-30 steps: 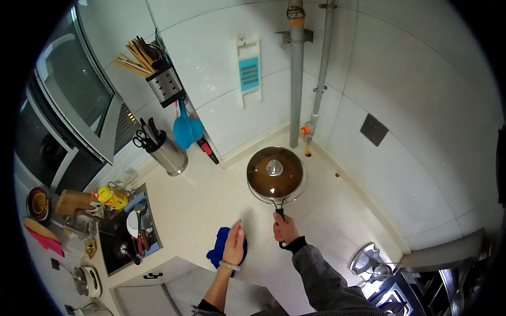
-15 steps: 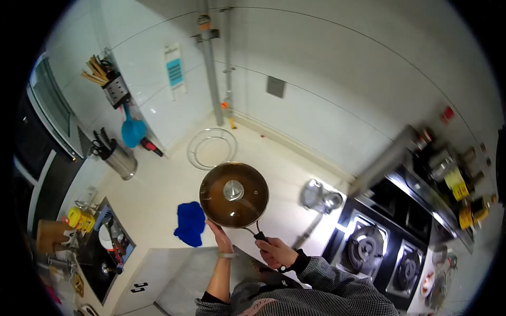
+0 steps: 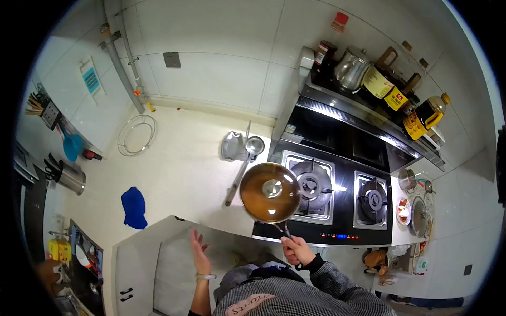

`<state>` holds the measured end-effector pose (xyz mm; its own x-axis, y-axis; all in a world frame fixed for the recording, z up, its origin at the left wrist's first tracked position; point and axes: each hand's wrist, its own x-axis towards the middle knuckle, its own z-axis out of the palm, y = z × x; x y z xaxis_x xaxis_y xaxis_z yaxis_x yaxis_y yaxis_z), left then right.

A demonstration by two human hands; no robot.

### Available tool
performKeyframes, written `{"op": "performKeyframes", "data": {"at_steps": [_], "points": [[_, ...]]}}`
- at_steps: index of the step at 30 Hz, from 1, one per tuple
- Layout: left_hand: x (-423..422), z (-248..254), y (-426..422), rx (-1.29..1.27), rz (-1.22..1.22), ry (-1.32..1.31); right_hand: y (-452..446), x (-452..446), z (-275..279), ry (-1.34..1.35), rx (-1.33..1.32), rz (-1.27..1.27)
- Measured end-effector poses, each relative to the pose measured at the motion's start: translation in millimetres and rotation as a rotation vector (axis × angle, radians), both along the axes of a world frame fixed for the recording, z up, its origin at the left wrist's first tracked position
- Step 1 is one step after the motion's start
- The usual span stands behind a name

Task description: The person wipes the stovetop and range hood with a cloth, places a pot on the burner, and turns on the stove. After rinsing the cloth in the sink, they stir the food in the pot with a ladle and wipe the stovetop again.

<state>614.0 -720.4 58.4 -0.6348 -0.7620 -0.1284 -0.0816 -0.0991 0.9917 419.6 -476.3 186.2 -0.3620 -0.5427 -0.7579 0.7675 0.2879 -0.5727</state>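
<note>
My right hand [image 3: 298, 250] is closed round the dark handle of a lidded pan [image 3: 260, 199]. The pan is over the front edge between the counter and the left burner [image 3: 311, 184]; its glass lid with a metal knob is on, and brown shows through it. My left hand [image 3: 200, 256] is off to the left of the pan, fingers apart, touching nothing. Behind the pan a ladle [image 3: 255, 146] rests by a metal spoon rest [image 3: 232, 146] on the counter.
A blue cloth [image 3: 134, 208] and a round wire rack [image 3: 137, 135] lie on the counter [image 3: 179, 152] at left. The right burner [image 3: 373, 200] is beyond the left one. Bottles and a metal kettle [image 3: 352, 68] stand on the range hood. The sink [image 3: 87, 253] is far left.
The pan has been lifted off the wire rack and carried right to the stove in my right hand. My left hand has come away from the cloth, then from the pan's side. The view has turned right.
</note>
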Motion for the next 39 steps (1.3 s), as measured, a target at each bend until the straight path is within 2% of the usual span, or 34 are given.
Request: {"op": "performKeyframes", "data": {"at_steps": [2,5,12,27,29,32,36,38,39], "points": [[23.5,-15.6,16.1,0.125,0.114,-0.134,31.8,-18.8,-16.6,0.041,0.024,-0.055],[54.2,-36.0,52.8,0.154,0.251,-0.233,66.6,-51.5,-32.6,0.071,0.011,-0.116],[66.9,-42.3,136.6,0.227,0.461,-0.279,116.0,-109.4,-78.8,0.083,-0.056,-0.214],[79.0,-36.8,184.2,0.175,0.487,-0.289,126.9,-133.0,-116.9,-0.056,-0.203,-0.189],[81.1,-40.4,188.9,0.179,0.487,-0.303,130.5,-135.8,-123.8,-0.114,-0.311,-0.158],[78.6,-42.0,193.5,0.198,0.48,-0.308,126.1,-128.2,-99.3,-0.137,-0.333,-0.262],[78.8,-44.2,197.8,0.209,0.46,-0.319,152.8,-104.0,-116.7,-0.128,-0.434,-0.197],[82.6,-44.3,202.0,0.227,0.467,-0.324,174.2,-85.3,-143.3,-0.237,-0.485,-0.122],[85.6,-45.3,204.0,0.23,0.474,-0.327,186.0,-72.5,-147.8,-0.227,-0.312,-0.053]]}}
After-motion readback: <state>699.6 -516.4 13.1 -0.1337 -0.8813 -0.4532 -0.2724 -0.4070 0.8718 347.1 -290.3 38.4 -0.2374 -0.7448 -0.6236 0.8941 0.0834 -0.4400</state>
